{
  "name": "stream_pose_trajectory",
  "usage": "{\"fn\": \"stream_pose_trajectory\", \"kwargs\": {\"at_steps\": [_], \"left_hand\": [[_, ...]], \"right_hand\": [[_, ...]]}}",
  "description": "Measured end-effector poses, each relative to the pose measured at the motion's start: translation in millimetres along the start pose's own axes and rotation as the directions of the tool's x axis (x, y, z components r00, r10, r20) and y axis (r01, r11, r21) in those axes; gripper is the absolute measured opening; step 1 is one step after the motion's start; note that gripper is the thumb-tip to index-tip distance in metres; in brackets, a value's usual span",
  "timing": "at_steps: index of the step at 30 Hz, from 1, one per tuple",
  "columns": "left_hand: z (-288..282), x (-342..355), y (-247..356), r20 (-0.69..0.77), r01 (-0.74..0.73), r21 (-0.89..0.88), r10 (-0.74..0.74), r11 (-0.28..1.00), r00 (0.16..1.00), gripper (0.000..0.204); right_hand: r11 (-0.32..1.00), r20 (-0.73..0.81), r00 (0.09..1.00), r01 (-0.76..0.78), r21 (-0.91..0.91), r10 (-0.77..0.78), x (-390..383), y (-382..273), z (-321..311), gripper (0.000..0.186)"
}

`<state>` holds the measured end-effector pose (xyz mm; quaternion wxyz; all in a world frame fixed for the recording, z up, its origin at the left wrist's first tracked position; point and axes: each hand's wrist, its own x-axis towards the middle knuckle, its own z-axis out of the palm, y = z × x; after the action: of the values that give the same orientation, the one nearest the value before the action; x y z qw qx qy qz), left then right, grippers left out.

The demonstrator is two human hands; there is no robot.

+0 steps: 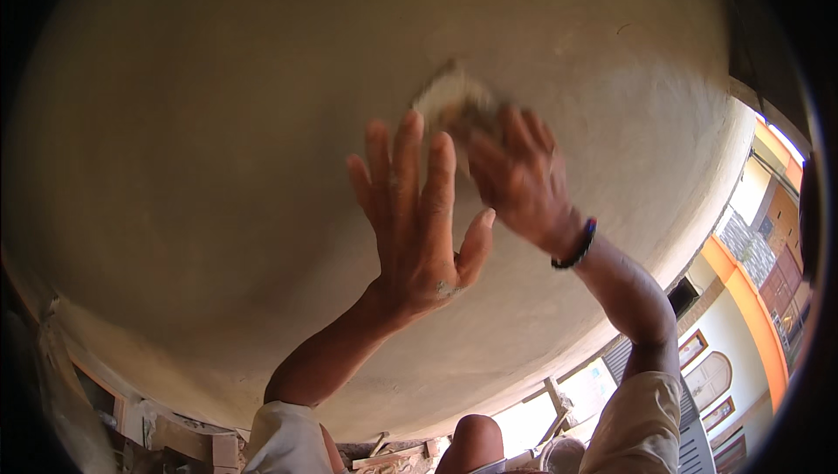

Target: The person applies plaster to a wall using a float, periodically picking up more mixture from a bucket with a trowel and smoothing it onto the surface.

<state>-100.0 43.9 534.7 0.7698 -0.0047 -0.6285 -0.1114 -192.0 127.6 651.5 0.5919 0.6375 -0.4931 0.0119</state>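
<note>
A broad, curved-looking grey-brown plastered surface (pixel 218 125) fills most of the head view. My left hand (pixel 410 221) is raised in front of it with the fingers spread, holding nothing; whether it touches the plaster I cannot tell. A grey smear shows at the base of its thumb. Beyond and to the right, my right hand (pixel 519 177) is closed on a pale, dark-edged flat tool (pixel 454 94) against the plaster. Motion blurs the tool and fingers, so its exact kind is unclear. A dark bracelet (pixel 576 245) circles my right wrist.
Wooden pieces (pixel 393 456) and blocks (pixel 225 452) lie below the surface's lower edge. A round bucket-like container (pixel 563 455) stands near my right sleeve. At the right rim are an orange-trimmed building (pixel 742 278) and a dark grille (pixel 696 439).
</note>
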Motion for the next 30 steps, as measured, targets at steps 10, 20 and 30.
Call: {"fn": "stream_pose_trajectory", "kwargs": {"at_steps": [10, 20, 30], "left_hand": [[-66, 3, -37, -0.518, 0.228, -0.206, -0.304, 0.951, 0.8, 0.068], [-88, 4, -47, -0.44, 0.207, -0.091, -0.226, 0.974, 0.869, 0.069], [-76, 7, -45, -0.321, 0.24, 0.008, -0.225, 0.971, 0.92, 0.07]], "right_hand": [[0.977, -0.17, 0.973, -0.176, -0.116, 0.155, 76, 54, 1, 0.029], [0.918, -0.115, 0.911, -0.394, 0.038, 0.396, 9, 82, -28, 0.028], [0.998, 0.254, 0.967, 0.042, -0.041, -0.031, -152, 8, -1, 0.045]]}}
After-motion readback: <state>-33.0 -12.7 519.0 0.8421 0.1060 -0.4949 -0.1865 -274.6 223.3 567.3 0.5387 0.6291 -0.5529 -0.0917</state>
